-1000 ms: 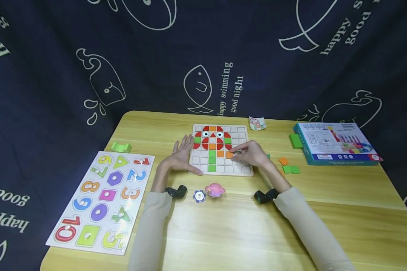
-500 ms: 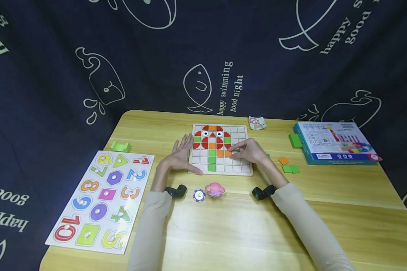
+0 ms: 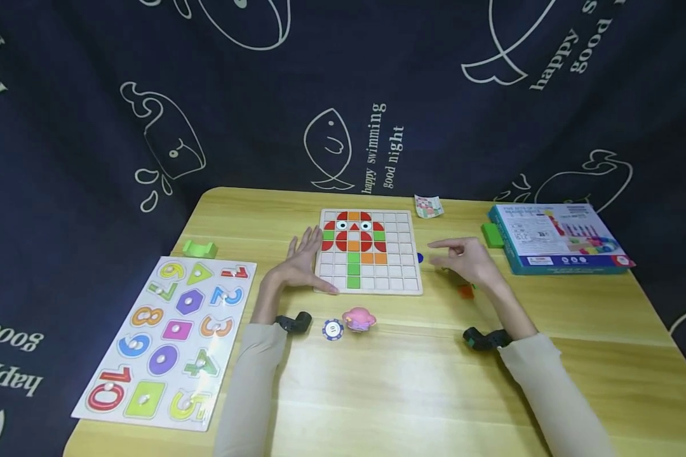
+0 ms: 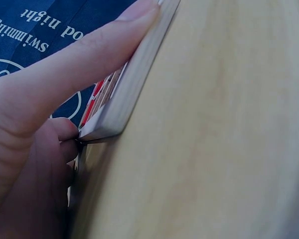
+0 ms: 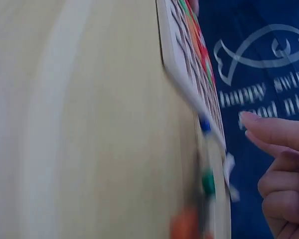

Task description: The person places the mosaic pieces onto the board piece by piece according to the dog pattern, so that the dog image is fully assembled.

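Note:
A pale grid board point(image 3: 397, 274) lies mid-table, with red, green, orange and white mosaic tiles point(image 3: 353, 241) forming a bird-like figure. My left hand point(image 3: 296, 263) rests along its left side, fingers spread; in the left wrist view the thumb point(image 4: 74, 69) lies across the board's edge point(image 4: 122, 102). To the right of the board hovers my right hand point(image 3: 470, 261), holding nothing, its index finger and thumb a little apart. Beside the board's right edge lies a small blue piece point(image 3: 420, 258). Below the right hand an orange tile point(image 3: 465, 291) shows; other tiles there are mostly hidden.
A number-and-shape puzzle board point(image 3: 208, 346) lies at left, a green block point(image 3: 200, 249) behind it. In front of the grid board are a poker chip point(image 3: 333, 329) and a pink toy point(image 3: 359, 318). A blue box point(image 3: 560, 241), green block point(image 3: 493, 235) and picture card point(image 3: 429, 206) lie farther back.
The right hand has let go of an orange tile, now lying in the grid beside another orange one, and has moved right, off the board. My left hand stays in place.

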Motion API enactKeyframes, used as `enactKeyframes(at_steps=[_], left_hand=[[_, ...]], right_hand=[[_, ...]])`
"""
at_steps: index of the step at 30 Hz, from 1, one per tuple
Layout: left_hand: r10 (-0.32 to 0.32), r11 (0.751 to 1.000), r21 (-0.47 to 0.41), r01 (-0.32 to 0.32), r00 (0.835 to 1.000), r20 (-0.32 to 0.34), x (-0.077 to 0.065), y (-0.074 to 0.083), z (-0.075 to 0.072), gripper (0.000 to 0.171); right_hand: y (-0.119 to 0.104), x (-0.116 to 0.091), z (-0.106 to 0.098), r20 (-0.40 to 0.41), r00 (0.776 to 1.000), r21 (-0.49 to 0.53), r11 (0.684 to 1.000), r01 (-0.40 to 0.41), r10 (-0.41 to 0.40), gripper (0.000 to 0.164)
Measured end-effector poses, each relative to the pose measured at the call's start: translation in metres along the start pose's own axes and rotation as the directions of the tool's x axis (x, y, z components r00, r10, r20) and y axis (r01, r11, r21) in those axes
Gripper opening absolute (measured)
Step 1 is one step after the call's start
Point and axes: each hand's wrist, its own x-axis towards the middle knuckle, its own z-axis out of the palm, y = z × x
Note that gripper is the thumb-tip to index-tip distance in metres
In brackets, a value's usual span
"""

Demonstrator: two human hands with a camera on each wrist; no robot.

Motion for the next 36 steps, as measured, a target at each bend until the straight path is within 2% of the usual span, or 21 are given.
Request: enactKeyframes(at_steps=[6, 10, 15, 21, 26, 33, 36], left_hand=[[0.004, 1.0, -0.02, -0.005, 1.0, -0.015, -0.001, -0.002, 0.001, 0.145], [0.005, 1.0, -0.02, -0.005, 1.0, -0.021, -0.001, -0.001, 0.001, 0.145], [0.007, 1.0, -0.02, -0.008, 1.0, -0.019, 0.0, 0.0, 0.002, 0.146], [0.004, 0.999, -0.031, -0.005, 1.0, -0.024, -0.001, -0.001, 0.002, 0.146], [-0.008, 0.999, -0.031, 0.007, 1.0, -0.03, -0.002, -0.002, 0.001, 0.145], [0.003, 1.0, -0.02, -0.004, 1.0, -0.025, 0.001, -0.002, 0.002, 0.146], [0.002, 1.0, -0.021, -0.003, 1.0, -0.023, 0.001, -0.002, 0.004, 0.146]], right_hand=[[0.038, -0.021, -0.032, -0.074, 0.997, -0.066, 0.997, -0.042, 0.037, 0.046], [0.049, -0.023, -0.036, -0.043, 0.997, -0.059, 0.996, -0.064, 0.062, 0.048], [0.053, -0.019, -0.032, -0.009, 0.997, -0.037, 0.997, -0.073, 0.073, 0.049], [0.054, -0.02, -0.035, -0.045, 0.995, -0.039, 0.996, -0.086, 0.084, 0.047], [0.057, -0.024, -0.039, -0.064, 0.99, -0.011, 0.992, -0.126, 0.125, 0.052], [0.055, -0.026, -0.037, -0.163, 0.968, -0.087, 0.974, -0.209, 0.193, 0.051], [0.054, -0.024, -0.035, -0.13, 0.979, -0.105, 0.98, -0.169, 0.154, 0.044]])
